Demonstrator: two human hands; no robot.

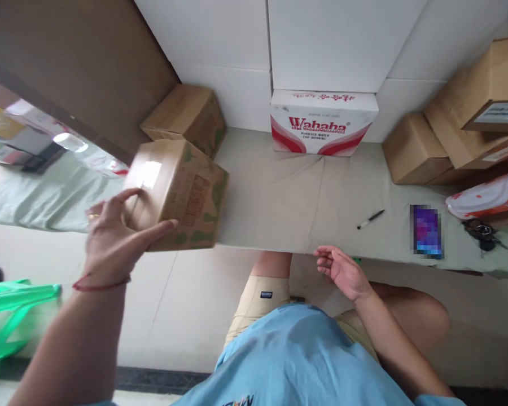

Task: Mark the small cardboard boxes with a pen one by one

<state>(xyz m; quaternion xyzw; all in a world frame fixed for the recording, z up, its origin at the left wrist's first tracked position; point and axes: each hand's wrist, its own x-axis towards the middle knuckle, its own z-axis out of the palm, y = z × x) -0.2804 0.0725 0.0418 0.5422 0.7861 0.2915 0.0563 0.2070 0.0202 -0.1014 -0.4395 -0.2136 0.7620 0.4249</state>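
Observation:
My left hand (116,234) grips the near corner of a small brown cardboard box (182,192) with green print, which sits at the front edge of a cloth-covered table (288,208). Thumb and fingers wrap around the box's side. My right hand (342,270) hovers below the table edge above my lap, fingers loosely spread, holding nothing. A second similar brown box (186,115) stands behind the first, against the wall.
A white and red "Wahaha" carton (324,121) stands at the back centre. Stacked brown boxes (461,124) fill the right. A black pen (370,220), a phone (427,231), keys (485,234) and an orange-white package (491,197) lie on the right. A green bag (12,316) is at left.

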